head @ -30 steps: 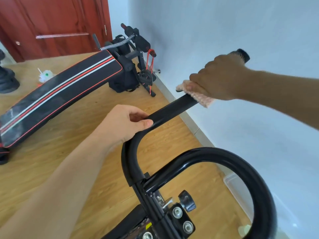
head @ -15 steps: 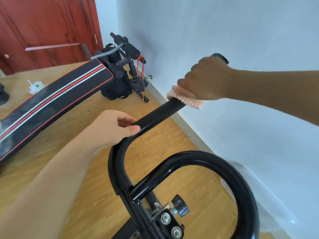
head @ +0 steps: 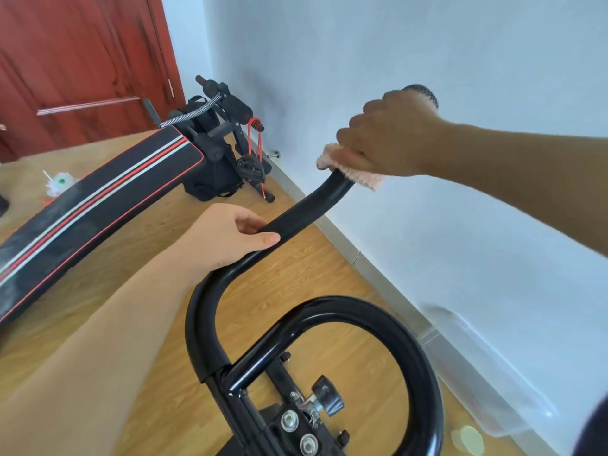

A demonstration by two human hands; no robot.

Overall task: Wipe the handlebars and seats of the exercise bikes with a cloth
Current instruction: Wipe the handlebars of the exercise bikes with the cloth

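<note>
Right hand point(head: 391, 136), upper right of frame: fingers curled tight around pink cloth point(head: 357, 174), pressed onto the upper end of the black handlebar point(head: 296, 218). Left hand point(head: 227, 235), centre frame: fingers and thumb pinching the same bar lower down. Sit-up bench point(head: 98, 199) at left, on wooden floor point(head: 171, 258).

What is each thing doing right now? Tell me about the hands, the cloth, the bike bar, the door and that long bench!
Left hand: gripping the handlebar, bare.
Right hand: closed around the cloth on the bar's upper end.
Cloth: bunched, wrapped on the bar under the right hand.
Handlebar: held by both hands, shiny black.
Door: shut.
Sit-up bench: slanted, unused, dusty-looking.
Knob: screwed into the bike's stem.
</note>
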